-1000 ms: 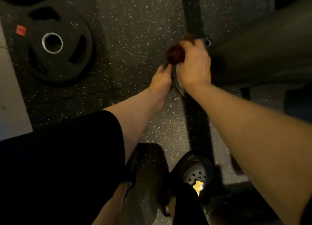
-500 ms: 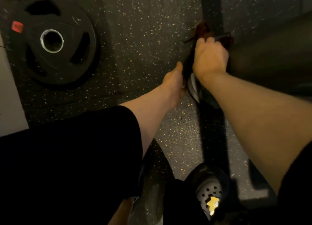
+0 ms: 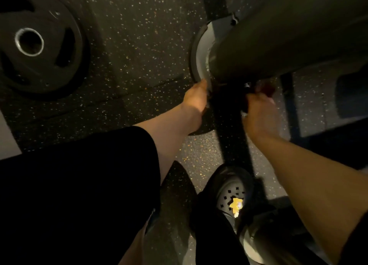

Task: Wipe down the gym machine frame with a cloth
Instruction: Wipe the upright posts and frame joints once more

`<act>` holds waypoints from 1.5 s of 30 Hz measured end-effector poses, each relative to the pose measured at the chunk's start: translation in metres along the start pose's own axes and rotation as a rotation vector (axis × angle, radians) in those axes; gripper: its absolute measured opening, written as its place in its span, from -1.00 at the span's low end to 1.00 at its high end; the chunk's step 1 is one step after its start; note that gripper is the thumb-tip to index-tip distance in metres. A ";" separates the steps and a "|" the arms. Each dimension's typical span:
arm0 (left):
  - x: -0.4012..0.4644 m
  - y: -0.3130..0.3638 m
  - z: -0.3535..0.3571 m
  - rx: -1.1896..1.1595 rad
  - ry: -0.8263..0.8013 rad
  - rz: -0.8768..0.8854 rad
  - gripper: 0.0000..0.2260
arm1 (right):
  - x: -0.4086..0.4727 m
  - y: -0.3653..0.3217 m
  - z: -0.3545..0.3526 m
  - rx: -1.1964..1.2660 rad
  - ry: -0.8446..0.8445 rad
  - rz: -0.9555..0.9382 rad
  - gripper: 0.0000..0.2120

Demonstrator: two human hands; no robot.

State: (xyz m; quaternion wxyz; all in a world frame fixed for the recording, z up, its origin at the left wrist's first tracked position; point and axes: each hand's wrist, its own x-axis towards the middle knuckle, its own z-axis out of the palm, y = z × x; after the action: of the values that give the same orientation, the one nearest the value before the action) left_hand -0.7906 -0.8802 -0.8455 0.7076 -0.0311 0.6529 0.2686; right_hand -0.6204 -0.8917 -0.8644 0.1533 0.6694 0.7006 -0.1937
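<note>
Both hands have slid down the frame bar beneath the roller pad: right hand gripping the cloth, left hand fingers hidden; wiping continues lower.

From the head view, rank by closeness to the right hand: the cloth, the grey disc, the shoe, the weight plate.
From the right hand:
1. Cloth: gripped in that hand, under the padded roller.
2. Grey disc: up and to the left, at the roller's end.
3. Shoe: below, beside the frame bar.
4. Weight plate: far left, flat on the floor.
</note>
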 end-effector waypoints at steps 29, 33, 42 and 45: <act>-0.307 0.061 0.093 -0.144 0.117 0.270 -0.76 | -0.187 -0.074 -0.283 1.625 0.117 0.296 -0.55; -0.382 0.078 0.116 -0.159 -0.005 0.339 -0.86 | -0.219 -0.068 -0.341 1.489 0.207 0.243 -0.40; -0.516 0.091 0.194 0.520 -0.252 0.909 -0.85 | -0.311 -0.019 -0.466 1.235 0.847 0.318 -0.64; -0.536 0.094 0.226 0.790 -0.306 1.078 -0.81 | -0.326 0.015 -0.487 1.138 0.976 0.367 -0.55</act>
State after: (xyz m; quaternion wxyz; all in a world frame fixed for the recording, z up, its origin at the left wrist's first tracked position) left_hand -0.6263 -0.8929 -0.2794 0.5174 0.5971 0.5189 0.3263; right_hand -0.5651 -0.9457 -0.2829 -0.5111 0.7603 0.3589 -0.1787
